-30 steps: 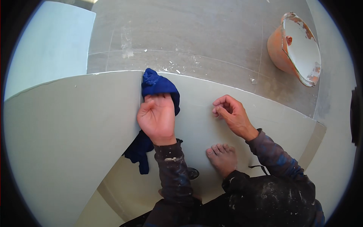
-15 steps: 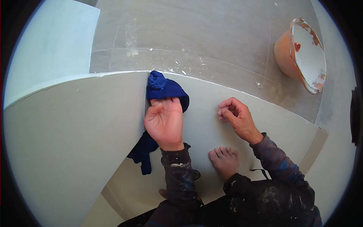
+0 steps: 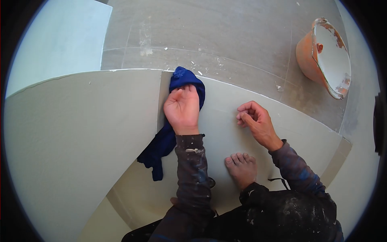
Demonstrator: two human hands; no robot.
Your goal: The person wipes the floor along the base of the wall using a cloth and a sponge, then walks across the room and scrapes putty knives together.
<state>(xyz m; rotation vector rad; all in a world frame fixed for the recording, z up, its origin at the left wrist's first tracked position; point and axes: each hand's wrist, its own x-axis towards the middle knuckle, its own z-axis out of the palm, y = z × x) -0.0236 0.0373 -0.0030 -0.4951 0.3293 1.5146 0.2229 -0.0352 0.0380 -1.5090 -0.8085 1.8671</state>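
A dark blue cloth (image 3: 184, 76) lies over the fingers of my left hand (image 3: 182, 111), whose palm faces up at me. The fingers curl into the cloth and their tips are mostly hidden. Its loose end hangs behind the wrist along the edge of a pale panel (image 3: 96, 133). Apart from the cloth, my right hand (image 3: 260, 125) hovers over the pale surface on the right. Its fingers are curled in towards the thumb, and nothing shows between them.
A worn orange bucket (image 3: 307, 58), white inside, lies tilted at the upper right. White crumbs are scattered over the grey tiled floor (image 3: 229, 28) beyond the pale ledge's edge. A bare foot (image 3: 243, 169) rests below my right hand. A whitish-blue surface (image 3: 60, 44) fills the upper left.
My left hand has moved forward with the cloth, and more of the cloth's hanging end shows. The right hand keeps nearly the same curled pose. The view has shifted slightly.
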